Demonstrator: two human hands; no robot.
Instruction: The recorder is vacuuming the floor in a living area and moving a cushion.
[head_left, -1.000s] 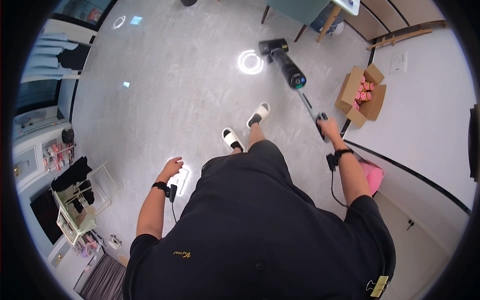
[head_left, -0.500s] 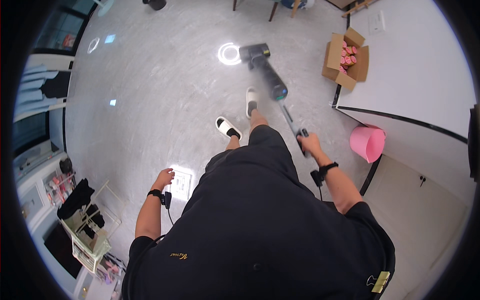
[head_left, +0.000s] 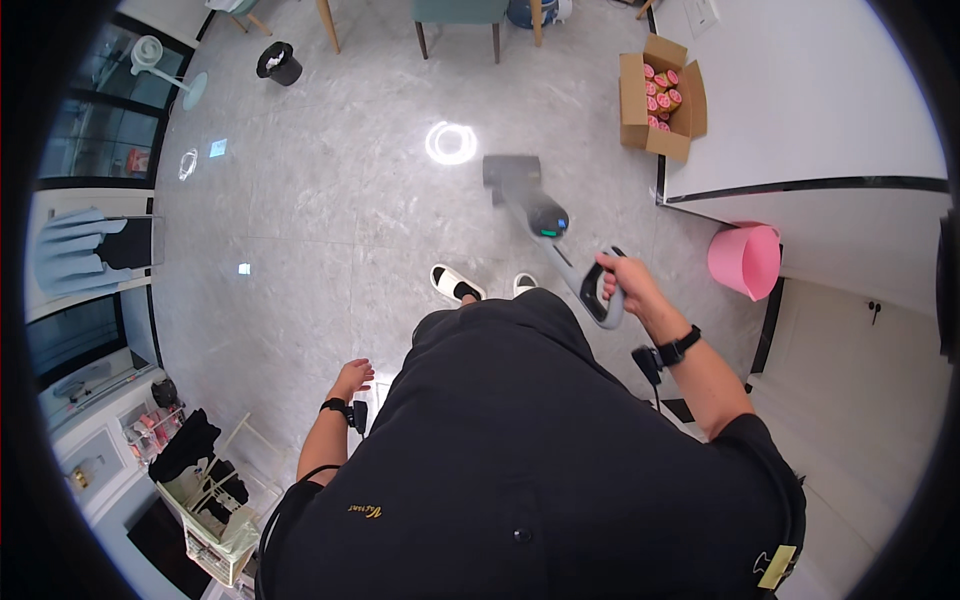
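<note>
My right hand (head_left: 630, 285) is wrapped round the grey loop handle of an upright vacuum cleaner (head_left: 545, 218). Its dark body slants away to the left, and its wide head rests on the grey floor just beyond my feet, blurred by motion. By my left hip hangs my left hand (head_left: 354, 377), holding nothing, its fingers loosely apart. A white slipper (head_left: 452, 280) on my left foot shows in full, while only the toe of the right slipper (head_left: 524, 283) shows.
On the right are an open cardboard box (head_left: 683, 145) of pink-lidded tubs and a pink bucket (head_left: 742, 260) by the white wall. Chair legs (head_left: 459, 40) and a black bin (head_left: 280, 65) stand far ahead. A cluttered trolley (head_left: 215, 540) is at the lower left.
The cleaner has been drawn back nearer to me, and my right hand has come back with it. My right foot now lies mostly under my shorts. The view has shifted, showing more floor ahead.
</note>
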